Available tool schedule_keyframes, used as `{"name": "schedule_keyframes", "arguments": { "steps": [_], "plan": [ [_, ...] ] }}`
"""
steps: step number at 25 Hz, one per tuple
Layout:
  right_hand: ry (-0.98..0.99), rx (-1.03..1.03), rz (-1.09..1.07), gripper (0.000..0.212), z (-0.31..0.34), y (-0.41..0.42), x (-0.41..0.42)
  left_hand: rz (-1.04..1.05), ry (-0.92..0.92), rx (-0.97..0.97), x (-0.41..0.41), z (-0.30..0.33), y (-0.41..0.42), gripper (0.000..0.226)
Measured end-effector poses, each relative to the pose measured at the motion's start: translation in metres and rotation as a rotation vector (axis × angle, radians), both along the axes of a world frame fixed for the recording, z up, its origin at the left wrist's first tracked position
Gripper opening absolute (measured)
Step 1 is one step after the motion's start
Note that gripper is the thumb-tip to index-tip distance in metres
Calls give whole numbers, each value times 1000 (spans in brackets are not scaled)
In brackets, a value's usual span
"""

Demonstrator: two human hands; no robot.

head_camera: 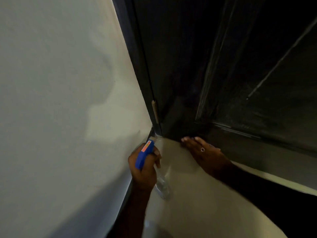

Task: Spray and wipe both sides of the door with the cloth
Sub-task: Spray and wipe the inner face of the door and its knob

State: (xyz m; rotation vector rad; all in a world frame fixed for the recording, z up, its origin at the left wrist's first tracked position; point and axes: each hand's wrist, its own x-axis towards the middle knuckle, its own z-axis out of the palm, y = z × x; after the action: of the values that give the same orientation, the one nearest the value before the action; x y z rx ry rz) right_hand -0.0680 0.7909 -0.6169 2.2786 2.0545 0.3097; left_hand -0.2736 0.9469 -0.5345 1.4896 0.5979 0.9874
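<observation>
Head view: one dark panelled wooden door [240, 74], from 12 to 3 o'clock, stiff, heavy; likely swings if pushed, steady by edge. One clear plastic spray bottle with blue trigger head [143, 156] at 6 o'clock, light, maybe slippery when wet; left hand [144, 170] grips neck. Right hand [204, 150] flat, fingers straight, on door bottom. One brass hinge [155, 111]. Cloth not visible.

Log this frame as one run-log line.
left hand: grips spray bottle | right hand: flat by door bottom | cloth: not visible
</observation>
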Motion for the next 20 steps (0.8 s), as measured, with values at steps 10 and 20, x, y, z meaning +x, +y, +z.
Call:
{"name": "schedule_keyframes", "arguments": {
  "steps": [10, 20],
  "plan": [
    [63, 46, -54, 66, 3, 86, -29, 24, 4, -29, -12, -1, 3, 23],
    [-54, 421, -160, 55, 50, -24, 15, -148, 46, 55, 10, -4, -23, 14]
  ]
}}
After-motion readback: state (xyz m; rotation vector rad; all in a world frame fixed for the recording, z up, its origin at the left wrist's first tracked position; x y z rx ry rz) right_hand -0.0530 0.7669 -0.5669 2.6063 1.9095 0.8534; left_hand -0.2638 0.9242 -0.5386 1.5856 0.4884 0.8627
